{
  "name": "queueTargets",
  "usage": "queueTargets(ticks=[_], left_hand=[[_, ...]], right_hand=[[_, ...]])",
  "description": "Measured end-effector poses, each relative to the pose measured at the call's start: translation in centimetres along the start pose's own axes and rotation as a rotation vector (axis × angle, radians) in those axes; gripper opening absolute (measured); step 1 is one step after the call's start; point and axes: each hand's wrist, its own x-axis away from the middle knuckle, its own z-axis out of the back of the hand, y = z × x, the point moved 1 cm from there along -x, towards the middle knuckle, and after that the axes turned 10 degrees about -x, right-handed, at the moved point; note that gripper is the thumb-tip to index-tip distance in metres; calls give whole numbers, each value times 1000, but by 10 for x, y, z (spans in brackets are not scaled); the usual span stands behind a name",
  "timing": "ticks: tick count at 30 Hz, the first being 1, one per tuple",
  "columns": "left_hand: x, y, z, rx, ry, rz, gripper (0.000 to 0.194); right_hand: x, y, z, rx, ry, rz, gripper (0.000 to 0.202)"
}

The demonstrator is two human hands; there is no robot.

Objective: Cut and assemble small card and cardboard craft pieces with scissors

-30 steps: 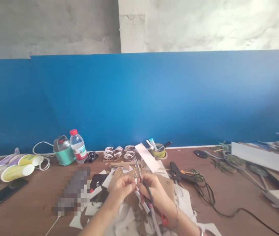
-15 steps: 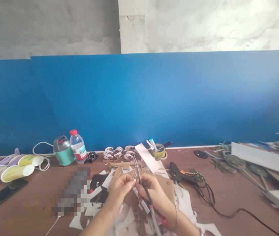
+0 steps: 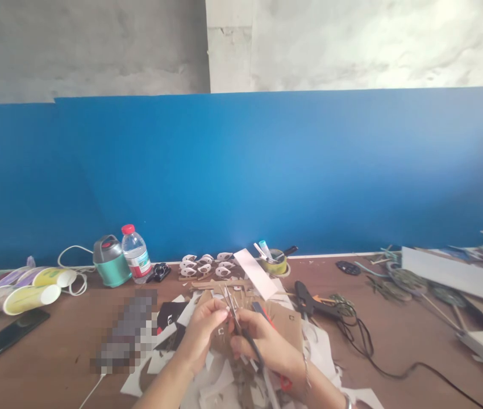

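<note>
A pair of scissors [image 3: 252, 343] with dark handles is in my right hand [image 3: 273, 341], its narrow blades tilted up and slightly left. My left hand [image 3: 202, 332] is closed in a pinch close beside the blades. Whatever is between its fingertips is too small to make out. Under both hands lies a heap of white paper scraps [image 3: 224, 378] and brown cardboard [image 3: 288, 326]. A white paper strip [image 3: 255, 274] leans just beyond my right hand.
Several white leaf-shaped cutouts [image 3: 205, 268] stand at the back, beside a roll of tape [image 3: 282, 267] holding pens. A water bottle [image 3: 137, 258] and a teal container [image 3: 113, 270] are left. On the right lie a black glue gun [image 3: 313, 304], its cable [image 3: 395, 375] and a white board [image 3: 458, 278].
My hands have drawn slightly apart at the fingertips. The scissors have shifted a little left and down. A grey and red strip on the cardboard now shows behind my right hand.
</note>
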Motion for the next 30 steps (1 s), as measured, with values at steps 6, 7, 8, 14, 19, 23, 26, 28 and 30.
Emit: queueTargets(ticks=[6, 7, 8, 14, 19, 23, 26, 28, 30], left_hand=[[-1, -3, -5, 10, 60, -8, 25], [-1, -3, -5, 7, 76, -18, 25], [-1, -4, -5, 4, 90, -29, 24], [-1, -7, -2, -39, 133, -87, 18], [-2, -8, -1, -71, 151, -79, 18], [-1, -7, -3, -57, 147, -62, 20], [-1, -8, -3, -40, 138, -69, 20], [-1, -9, -3, -46, 138, -87, 20], [-1, -10, -3, -43, 132, -95, 20]], right_hand=[[-3, 8, -1, 14, 20, 67, 12], [-3, 9, -1, 21, 25, 74, 12], [-3, 9, -1, 28, 29, 81, 11], [-3, 10, -2, 55, 41, 85, 12], [-3, 8, -4, 56, 44, 92, 12], [-1, 5, -6, 31, 39, 79, 14], [-1, 3, -7, 44, 54, 81, 15], [-1, 3, -7, 49, 63, 71, 16], [-1, 3, -7, 51, 63, 67, 17]])
